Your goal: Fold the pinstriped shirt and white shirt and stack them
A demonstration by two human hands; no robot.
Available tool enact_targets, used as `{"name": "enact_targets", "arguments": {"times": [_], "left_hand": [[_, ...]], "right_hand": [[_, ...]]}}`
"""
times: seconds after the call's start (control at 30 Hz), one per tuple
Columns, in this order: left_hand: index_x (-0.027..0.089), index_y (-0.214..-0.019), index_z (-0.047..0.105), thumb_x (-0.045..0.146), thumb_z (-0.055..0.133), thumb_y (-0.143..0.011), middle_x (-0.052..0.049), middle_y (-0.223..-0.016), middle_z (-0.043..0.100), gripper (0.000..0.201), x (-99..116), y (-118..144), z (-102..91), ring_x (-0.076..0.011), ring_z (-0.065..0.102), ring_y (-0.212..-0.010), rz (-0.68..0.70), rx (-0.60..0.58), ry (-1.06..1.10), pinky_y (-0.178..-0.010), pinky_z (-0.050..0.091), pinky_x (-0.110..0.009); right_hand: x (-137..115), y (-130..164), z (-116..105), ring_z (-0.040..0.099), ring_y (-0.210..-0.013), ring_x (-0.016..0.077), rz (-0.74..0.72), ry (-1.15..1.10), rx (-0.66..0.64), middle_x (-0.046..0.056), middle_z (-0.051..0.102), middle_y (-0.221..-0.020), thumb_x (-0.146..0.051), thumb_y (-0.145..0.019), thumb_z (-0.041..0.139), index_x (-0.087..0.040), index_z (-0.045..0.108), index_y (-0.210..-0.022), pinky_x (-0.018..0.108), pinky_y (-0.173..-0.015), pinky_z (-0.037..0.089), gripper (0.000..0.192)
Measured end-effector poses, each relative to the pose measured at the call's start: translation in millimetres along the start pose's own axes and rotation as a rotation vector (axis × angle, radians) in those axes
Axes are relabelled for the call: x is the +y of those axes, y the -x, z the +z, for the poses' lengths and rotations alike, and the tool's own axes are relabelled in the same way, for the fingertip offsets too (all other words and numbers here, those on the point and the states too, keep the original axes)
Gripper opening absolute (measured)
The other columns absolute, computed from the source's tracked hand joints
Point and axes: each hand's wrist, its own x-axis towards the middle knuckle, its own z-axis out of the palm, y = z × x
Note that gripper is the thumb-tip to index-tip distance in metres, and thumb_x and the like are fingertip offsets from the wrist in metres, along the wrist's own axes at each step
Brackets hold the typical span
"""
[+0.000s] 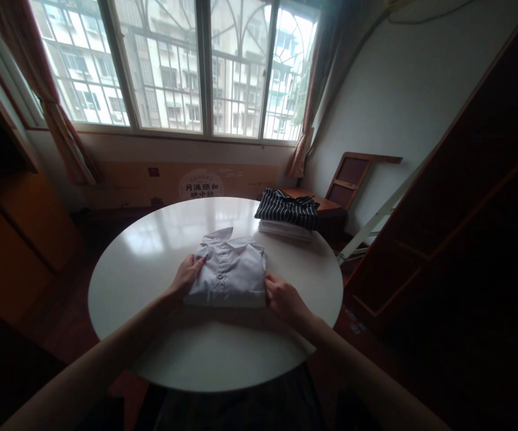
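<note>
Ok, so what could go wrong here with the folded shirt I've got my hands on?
The folded white shirt is gripped only at its sides by the left hand and right hand; lifted so, its middle may sag and unfold. The striped stack lies near the table edge; a nudge might tip it off.

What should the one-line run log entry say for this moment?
hands: left, right grip folded white button shirt | on round white table | striped pile behind

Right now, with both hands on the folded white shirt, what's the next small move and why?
Probably lift the folded white shirt and carry it toward the stack with the striped garment on top. The left hand and right hand already bracket its two sides, the collar sits flat and the fold looks complete, and that stack lies at the far right of the round white table.
</note>
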Motion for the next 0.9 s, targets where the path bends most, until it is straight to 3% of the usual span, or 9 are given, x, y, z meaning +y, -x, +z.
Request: {"name": "enact_targets", "arguments": {"times": [0.1, 0.2, 0.33, 0.43, 0.53, 0.63, 0.73, 0.83, 0.9], "left_hand": [[0.016, -0.068, 0.050, 0.047, 0.053, -0.064, 0.001, -0.062, 0.053, 0.032, 1, 0, 0.8, -0.0137, 0.046, -0.057, -0.011, 0.018, 0.018, -0.053, 0.035, -0.024], [0.015, -0.070, 0.051, 0.046, 0.053, -0.064, 0.000, -0.063, 0.054, 0.031, -1, 0, 1.4, -0.0146, 0.048, -0.058, 0.001, 0.026, 0.002, -0.053, 0.035, -0.024], [0.014, -0.073, 0.055, 0.046, 0.055, -0.063, -0.001, -0.065, 0.057, 0.033, -5, -1, 2.2, -0.0146, 0.050, -0.057, 0.008, -0.026, 0.034, -0.053, 0.037, -0.024], [0.013, -0.074, 0.057, 0.048, 0.058, -0.060, -0.001, -0.062, 0.059, 0.039, -2, -3, 0.3, -0.0140, 0.051, -0.052, -0.065, -0.106, 0.145, -0.051, 0.038, -0.024], [0.011, -0.080, 0.060, 0.056, 0.058, -0.057, -0.004, -0.064, 0.062, 0.051, 13, -8, -4.4, -0.0164, 0.054, -0.052, -0.203, -0.226, 0.283, -0.049, 0.040, -0.026], [0.010, -0.079, 0.061, 0.055, 0.063, -0.053, -0.007, -0.064, 0.064, 0.053, 31, -15, -7.0, -0.0181, 0.056, -0.053, -0.268, -0.333, 0.253, -0.048, 0.041, -0.026], [0.009, -0.075, 0.061, 0.047, 0.071, -0.049, -0.006, -0.062, 0.063, 0.047, 37, -21, -2.2, -0.0165, 0.056, -0.052, -0.192, -0.354, 0.243, -0.048, 0.041, -0.025], [0.010, -0.077, 0.060, 0.046, 0.070, -0.051, -0.004, -0.062, 0.062, 0.046, 30, -22, 6.5, -0.0135, 0.053, -0.050, -0.097, -0.313, 0.318, -0.049, 0.040, -0.024], [0.010, -0.077, 0.061, 0.046, 0.069, -0.052, -0.004, -0.064, 0.062, 0.045, 22, -21, 10.5, -0.0123, 0.052, -0.051, -0.042, -0.300, 0.327, -0.048, 0.039, -0.023]], "right_hand": [[3, 2, -3, 0.051, -0.077, 0.0168, -0.108, -0.092, 0.019, 0.006, 0.056, -0.080, -0.009, -0.078, 0.045, -0.016, 0.055, -0.072, 0.027, -0.068, 0.042, 0.014], [4, 5, -5, 0.052, -0.081, 0.0165, -0.150, -0.358, 0.074, 0.006, 0.058, -0.083, -0.012, -0.079, 0.047, -0.016, 0.057, -0.074, 0.027, -0.072, 0.042, 0.012], [7, 5, -10, 0.055, -0.070, 0.0143, -0.073, -0.637, -0.191, 0.004, 0.060, -0.074, -0.021, -0.080, 0.048, -0.015, 0.059, -0.067, 0.023, -0.062, 0.042, 0.018], [16, -6, -13, 0.057, -0.062, 0.0134, 0.143, -0.824, -0.284, 0.004, 0.062, -0.067, -0.039, -0.083, 0.043, -0.014, 0.059, -0.068, 0.021, -0.054, 0.041, 0.034], [24, -30, -8, 0.056, -0.049, 0.0121, 0.546, -1.068, -0.274, 0.004, 0.060, -0.059, -0.057, -0.082, 0.033, -0.013, 0.056, -0.074, 0.021, -0.044, 0.041, 0.050], [26, -55, 0, 0.054, -0.047, 0.0105, 0.789, -1.218, -0.297, 0.003, 0.059, -0.058, -0.055, -0.076, 0.047, -0.013, 0.056, -0.075, 0.021, -0.044, 0.044, 0.044], [23, -73, 4, 0.053, -0.049, 0.0090, 0.696, -1.289, -0.221, 0.001, 0.059, -0.060, -0.028, -0.064, 0.067, -0.011, 0.059, -0.072, 0.019, -0.047, 0.044, 0.020], [23, -78, 5, 0.054, -0.052, 0.0089, 0.524, -1.369, -0.034, 0.000, 0.061, -0.063, -0.009, -0.056, 0.064, -0.012, 0.060, -0.073, 0.019, -0.049, 0.044, 0.017], [28, -76, 7, 0.054, -0.052, 0.0095, 0.537, -1.384, -0.001, 0.000, 0.061, -0.063, -0.006, -0.056, 0.061, -0.012, 0.060, -0.072, 0.019, -0.048, 0.043, 0.017]]}}
